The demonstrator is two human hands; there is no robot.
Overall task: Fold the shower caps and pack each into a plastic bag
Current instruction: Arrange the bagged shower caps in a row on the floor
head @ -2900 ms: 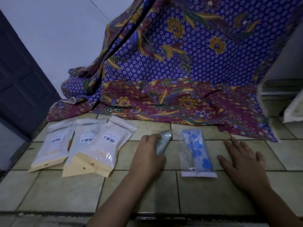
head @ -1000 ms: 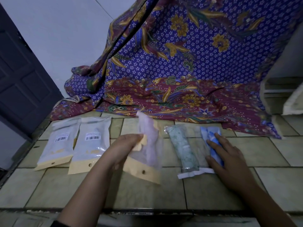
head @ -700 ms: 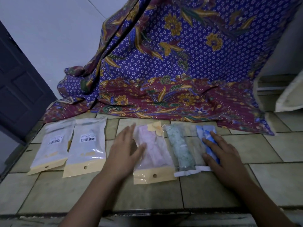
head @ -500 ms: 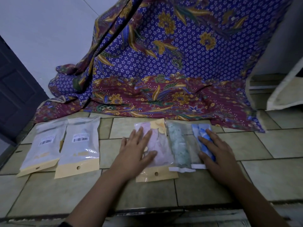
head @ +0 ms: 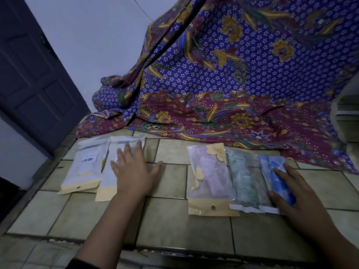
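Three packed bags lie side by side on the tiled floor at the right: a pink cap in a yellow-edged bag [head: 209,179], a green cap in a clear bag [head: 245,181], and a blue cap in a clear bag [head: 272,167]. My right hand [head: 297,199] rests flat on the blue one, fingers spread. At the left lie two white bags with yellow bottoms; the outer one [head: 85,166] shows a barcode label. My left hand [head: 134,171] lies flat, fingers apart, on the inner one [head: 108,177].
A purple and maroon batik cloth [head: 223,84] hangs behind and spreads onto the floor just beyond the bags. A dark door [head: 33,74] stands at the left. A step edge [head: 174,247] runs along the near side of the tiles.
My left hand set the pink bag beside the green one, let it go, and moved left onto the inner white bag. My right hand stayed on the blue bag.
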